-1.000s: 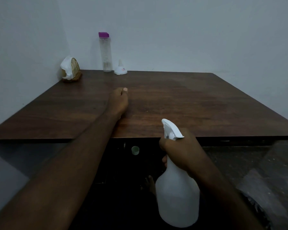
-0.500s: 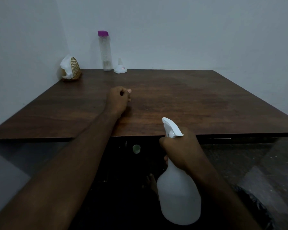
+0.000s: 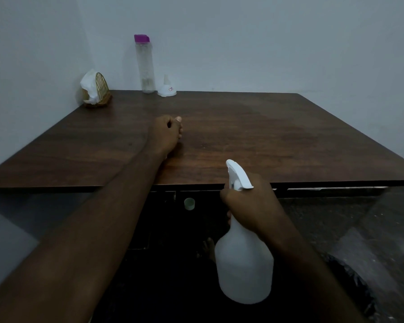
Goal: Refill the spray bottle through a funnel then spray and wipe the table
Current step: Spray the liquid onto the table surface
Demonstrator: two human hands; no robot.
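My right hand grips the neck of a white spray bottle, held upright just in front of the near edge of the dark wooden table, nozzle pointing over the tabletop. My left hand rests on the table's middle with fingers curled into a fist. A pale sliver shows under its heel, seemingly a tissue pressed to the wood. A white funnel sits upside down at the far edge.
A tall clear bottle with a purple cap stands beside the funnel against the wall. A wicker holder with white tissues sits in the far left corner. A small green cap lies on the dark floor under the table.
My left hand has shifted slightly on the tabletop and its fingers have curled tighter. The spray bottle stays in about the same spot.
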